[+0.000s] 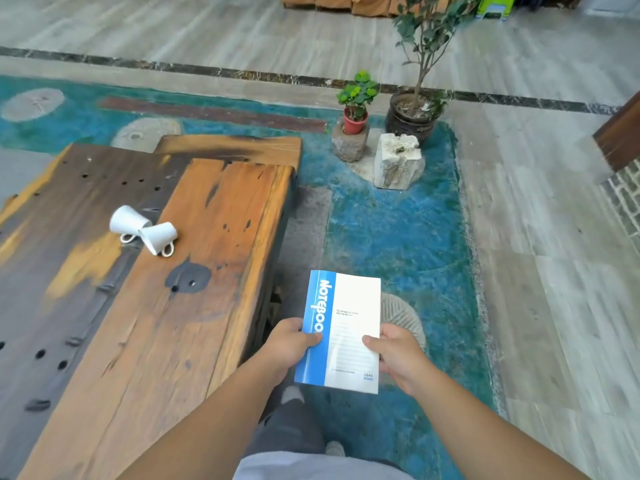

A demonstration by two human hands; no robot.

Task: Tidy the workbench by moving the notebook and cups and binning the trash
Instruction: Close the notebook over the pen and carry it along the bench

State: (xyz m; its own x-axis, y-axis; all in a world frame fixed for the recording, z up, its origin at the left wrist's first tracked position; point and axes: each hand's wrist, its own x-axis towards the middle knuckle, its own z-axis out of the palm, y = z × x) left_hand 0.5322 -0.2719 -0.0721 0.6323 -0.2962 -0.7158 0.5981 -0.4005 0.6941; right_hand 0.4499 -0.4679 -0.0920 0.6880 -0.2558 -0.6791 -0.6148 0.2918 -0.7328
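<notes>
A blue and white notebook (pixel 346 317) is held in the air to the right of the wooden workbench (pixel 145 306), over the blue floor. My left hand (pixel 289 344) grips its blue spine edge and my right hand (pixel 398 355) grips its white right edge. Two white cups lie tipped on their sides on the bench, touching: one (pixel 127 220) to the left, the other (pixel 158 237) just right of it, both with handles down.
Two potted plants, a small one in a red pot (pixel 355 121) and a larger one in a dark pot (pixel 412 117), stand with pale stones (pixel 398 161) beyond the bench's right end. Grey wood-look floor lies to the right.
</notes>
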